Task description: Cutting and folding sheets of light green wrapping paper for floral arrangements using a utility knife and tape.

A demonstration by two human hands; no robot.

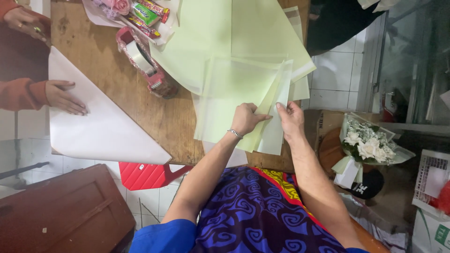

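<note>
- Seen from a head camera looking down, a person in a blue and purple patterned garment worked at a brown wooden worktop.
- The left hand, with a thin silver bracelet at the wrist, lay just left of the frame's centre, its fingers pinching a fold in a pale green, translucent sheet of wrapping paper.
- The right hand, just beside it, gripped the narrow folded flap of the same sheet between thumb and fingertips.
- The sheet lay at the centre of the frame, overlapping more pale green sheets fanned toward the upper middle, its lower corner reaching the near edge of the worktop.
- Judging from the grip, a clean fold called for both hands to hold the edges aligned while the crease was pressed flat against the worktop; thin paper like this would likely slip or wrinkle if pulled unevenly.
- A red tape dispenser with a roll of clear tape stood to the upper left of the sheets.
- Wrapped sweets and a pink flower lay at the top edge.
- At the left edge, another person's hand in an orange sleeve rested flat on a large white sheet of paper.
- A bouquet of white flowers sat at the right, off the worktop.
</note>
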